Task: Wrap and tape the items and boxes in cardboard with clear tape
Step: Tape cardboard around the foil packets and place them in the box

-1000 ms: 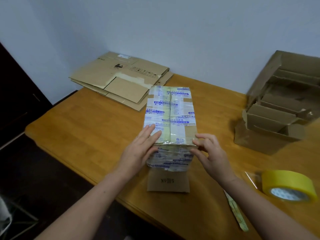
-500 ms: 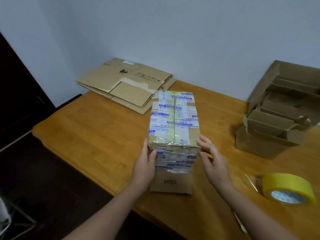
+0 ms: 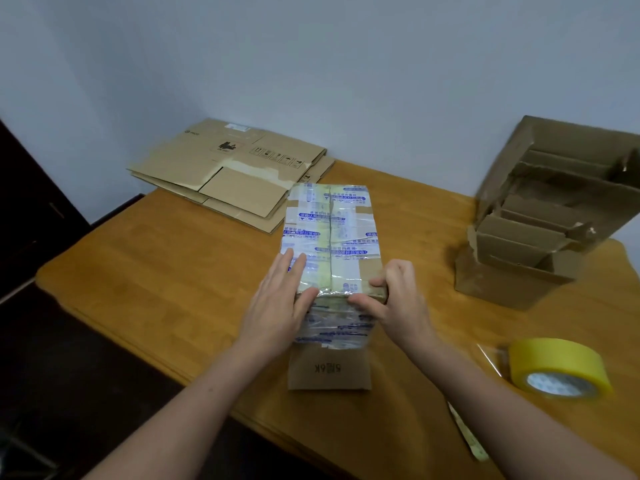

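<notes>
A cardboard box (image 3: 332,237) wrapped in clear tape with blue print stands on the wooden table (image 3: 166,271), one bare flap lying flat toward me. My left hand (image 3: 280,303) lies flat on the box's near left corner, fingers spread over the top. My right hand (image 3: 394,303) presses the near right top edge, fingers curled on the tape there. A roll of yellowish clear tape (image 3: 557,367) lies on the table to the right, apart from both hands, with a loose tail sticking out.
Flattened cardboard sheets (image 3: 225,174) lie at the back left against the wall. A torn open carton with dividers (image 3: 540,216) stands at the right. A strip of tape backing (image 3: 467,434) lies near my right forearm. The table's front edge runs diagonally at the left.
My hands have gone from gripping the box's sides to pressing on its near top edge. The view shifted slightly; the box stayed put.
</notes>
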